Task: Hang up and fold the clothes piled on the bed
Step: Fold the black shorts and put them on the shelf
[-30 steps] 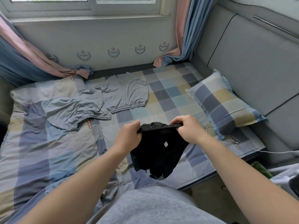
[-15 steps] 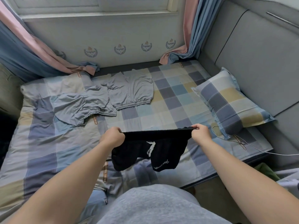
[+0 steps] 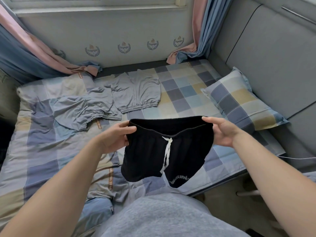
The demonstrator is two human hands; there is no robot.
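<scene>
The bed fills a window alcove, its checked cotton sheet point(image 3: 179, 93) a patchwork of blue, grey, cream and yellow squares, smooth on the right and rumpled on the left. Behind it a pale wall carries a row of small blue crests point(image 3: 124, 47): four I can count, and perhaps a fifth half hidden by drapery. Two pink-and-blue curtains hang down, a left curtain point(image 3: 34, 53) and a right curtain point(image 3: 198, 31), their hems pooling on the mattress. A grey padded wall panel point(image 3: 273, 57) runs along the right side, and one square checked pillow point(image 3: 239, 100) leans at its foot. Two soft grey-blue garments with gathered elastic hems lie on the sheet near the window, just beside each other: a crumpled grey garment point(image 3: 82, 108) and a flatter grey garment point(image 3: 136, 93). One pair of black drawstring shorts point(image 3: 179, 147) hangs in the air above the near edge of the bed, waistband stretched wide, a white cord point(image 3: 166, 154) dangling down the front. The left hand point(image 3: 114, 137) clasps one end of the waistband, fingers curled round it; the right hand point(image 3: 222, 132) pinches the other end, thumb on top.
</scene>
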